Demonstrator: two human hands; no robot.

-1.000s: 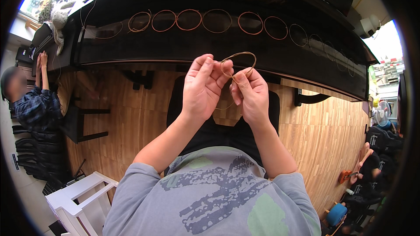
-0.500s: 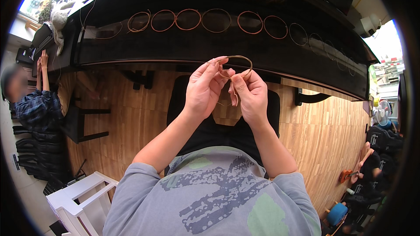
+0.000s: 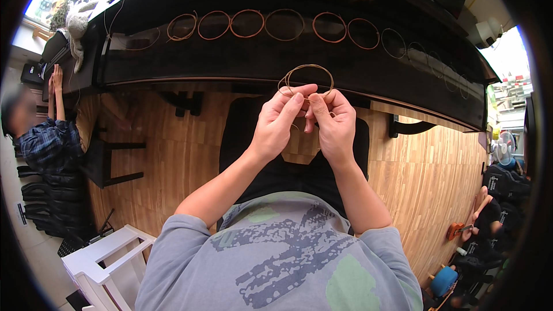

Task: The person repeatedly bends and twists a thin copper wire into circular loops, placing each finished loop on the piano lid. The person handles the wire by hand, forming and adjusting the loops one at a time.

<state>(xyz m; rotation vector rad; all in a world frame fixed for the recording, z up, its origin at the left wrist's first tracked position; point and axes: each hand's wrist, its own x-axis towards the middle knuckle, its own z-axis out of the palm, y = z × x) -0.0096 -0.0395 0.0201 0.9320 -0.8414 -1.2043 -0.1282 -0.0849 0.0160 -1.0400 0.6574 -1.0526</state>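
Note:
In front of my chest I hold a coiled guitar string [image 3: 311, 65], a thin brass-coloured wire wound into a ring, upright above my fingers. My left hand [image 3: 274, 121] pinches its lower left side between thumb and fingers. Closed on the lower right side is my right hand [image 3: 334, 124]. My thumbs are close together, and a short loose bit of wire shows below the fingers. Beyond my hands, several more coiled strings [image 3: 247, 38], coppery on the left and silvery on the right, lie in a row on a glossy black piano [image 3: 196, 72].
A black seat [image 3: 239, 132] is below my hands, over a wooden floor [image 3: 420, 178]. On the left, a person in a checked shirt [image 3: 55, 144] sits near a black bench [image 3: 103, 164]. A white wooden stand [image 3: 98, 268] is lower left; a small guitar [image 3: 455, 231] is far right.
The coil has turned from a tilted, partly hidden loop into a fuller ring standing above my fingers. My left hand has shifted slightly right and down, its fingers now drawn together on the wire.

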